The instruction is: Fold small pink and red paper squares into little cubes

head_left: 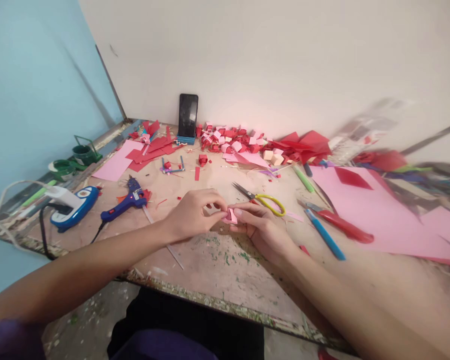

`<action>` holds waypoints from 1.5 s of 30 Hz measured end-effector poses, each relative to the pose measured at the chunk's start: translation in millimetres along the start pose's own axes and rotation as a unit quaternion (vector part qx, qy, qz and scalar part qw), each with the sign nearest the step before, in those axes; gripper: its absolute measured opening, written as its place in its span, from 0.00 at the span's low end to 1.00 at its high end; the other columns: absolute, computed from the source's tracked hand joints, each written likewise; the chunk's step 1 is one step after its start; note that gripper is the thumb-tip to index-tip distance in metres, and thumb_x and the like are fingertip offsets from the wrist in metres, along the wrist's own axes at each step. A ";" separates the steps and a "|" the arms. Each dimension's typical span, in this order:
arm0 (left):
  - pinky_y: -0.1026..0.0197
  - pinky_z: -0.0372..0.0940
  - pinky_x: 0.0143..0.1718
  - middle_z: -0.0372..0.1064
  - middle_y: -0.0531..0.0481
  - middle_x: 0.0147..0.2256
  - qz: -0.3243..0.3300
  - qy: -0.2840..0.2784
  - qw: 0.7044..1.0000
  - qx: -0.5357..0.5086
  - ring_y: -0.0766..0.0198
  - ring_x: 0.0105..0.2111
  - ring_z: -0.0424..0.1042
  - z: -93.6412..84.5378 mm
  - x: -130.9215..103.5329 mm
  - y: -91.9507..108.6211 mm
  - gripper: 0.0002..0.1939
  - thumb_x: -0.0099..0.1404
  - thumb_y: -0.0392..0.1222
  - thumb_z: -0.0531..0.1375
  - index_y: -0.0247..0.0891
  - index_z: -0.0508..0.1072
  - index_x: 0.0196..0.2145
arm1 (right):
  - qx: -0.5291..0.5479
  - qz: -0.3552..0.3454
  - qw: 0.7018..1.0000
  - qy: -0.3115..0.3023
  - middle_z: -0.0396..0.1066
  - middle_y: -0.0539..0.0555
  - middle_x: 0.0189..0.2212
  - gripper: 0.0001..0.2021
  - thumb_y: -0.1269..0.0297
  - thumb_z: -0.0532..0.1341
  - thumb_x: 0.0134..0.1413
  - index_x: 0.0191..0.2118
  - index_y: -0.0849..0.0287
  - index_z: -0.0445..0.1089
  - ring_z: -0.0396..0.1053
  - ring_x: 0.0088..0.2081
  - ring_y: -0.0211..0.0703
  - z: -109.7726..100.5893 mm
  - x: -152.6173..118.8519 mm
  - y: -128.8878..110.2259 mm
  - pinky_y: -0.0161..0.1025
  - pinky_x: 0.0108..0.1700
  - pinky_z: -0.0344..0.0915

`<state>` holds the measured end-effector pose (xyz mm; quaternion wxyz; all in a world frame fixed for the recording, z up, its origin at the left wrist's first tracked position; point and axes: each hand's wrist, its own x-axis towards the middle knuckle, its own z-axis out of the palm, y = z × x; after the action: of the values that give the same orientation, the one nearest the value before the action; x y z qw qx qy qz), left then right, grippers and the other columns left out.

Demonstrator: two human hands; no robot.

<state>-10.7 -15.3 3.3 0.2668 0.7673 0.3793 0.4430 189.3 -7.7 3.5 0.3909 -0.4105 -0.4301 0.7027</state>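
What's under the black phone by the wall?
The phone rests on a blue stand. That stand covers the patch of table beneath it, so whether anything lies there cannot be seen.

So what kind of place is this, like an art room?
It looks like a craft workspace, though I can't tell whether it's in a home or a workshop. The clues are the blue glue gun, the yellow-handled scissors and the heap of little paper cubes.

Paper piece point(231, 217) before the scissors point(260, 196)
On the tabletop point(205, 272), glue gun point(124, 206) left, paper sheet point(363, 215) right; behind, phone point(187, 115) left of paper cubes point(236, 146).
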 end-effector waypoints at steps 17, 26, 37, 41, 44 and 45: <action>0.62 0.68 0.39 0.80 0.50 0.35 -0.087 -0.034 0.995 -0.037 0.62 0.37 0.77 -2.1 4.1 5.7 0.04 0.66 0.38 0.65 0.38 0.81 0.35 | -0.005 0.020 1.000 -0.007 0.80 0.55 0.31 0.08 0.62 0.75 0.49 0.33 0.60 0.80 0.79 0.33 0.41 -0.9 0.2 -0.5 0.33 0.35 0.76; 0.63 0.71 0.39 0.80 0.46 0.43 -0.105 -0.023 0.990 -0.092 0.62 0.40 0.77 -3.3 4.9 3.9 0.12 0.64 0.35 0.65 0.35 0.81 0.45 | 0.041 -0.014 0.998 0.034 0.80 0.52 0.33 0.12 0.61 0.78 0.43 0.34 0.59 0.82 0.77 0.32 0.37 -4.0 4.4 0.1 0.30 0.35 0.77; 0.62 0.68 0.37 0.81 0.49 0.34 -0.006 0.010 0.998 0.067 0.63 0.33 0.77 1.6 0.6 -6.1 0.05 0.66 0.35 0.63 0.36 0.81 0.36 | -0.004 0.009 1.000 0.007 0.79 0.54 0.38 0.09 0.63 0.75 0.48 0.36 0.60 0.82 0.77 0.38 0.41 -1.2 0.0 3.4 0.35 0.40 0.76; 0.62 0.66 0.36 0.79 0.49 0.32 0.004 0.017 0.995 0.095 0.63 0.32 0.75 2.6 -0.7 -8.2 0.04 0.64 0.34 0.63 0.35 0.79 0.33 | -0.011 0.017 1.000 0.000 0.79 0.54 0.36 0.09 0.63 0.76 0.47 0.35 0.60 0.82 0.76 0.37 0.41 -0.4 0.1 3.8 0.36 0.39 0.76; 0.62 0.66 0.35 0.77 0.50 0.32 -0.008 0.015 0.998 0.053 0.64 0.32 0.74 2.7 0.0 -8.2 0.03 0.63 0.33 0.64 0.36 0.78 0.32 | -0.018 0.022 1.000 -0.009 0.79 0.54 0.35 0.10 0.64 0.76 0.46 0.35 0.60 0.82 0.76 0.35 0.40 0.4 0.0 2.9 0.35 0.38 0.76; 0.63 0.66 0.36 0.77 0.50 0.31 -0.010 0.019 0.999 0.034 0.64 0.32 0.74 2.6 0.4 -8.2 0.02 0.63 0.33 0.64 0.36 0.77 0.32 | -0.019 0.024 1.000 -0.008 0.79 0.54 0.35 0.10 0.64 0.76 0.46 0.36 0.60 0.82 0.76 0.35 0.40 0.7 -0.3 2.5 0.34 0.38 0.76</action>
<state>-11.1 -10.5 -3.9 0.2383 0.7633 0.4069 0.4417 188.2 -9.0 1.4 0.3629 -0.4224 -0.4361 0.7069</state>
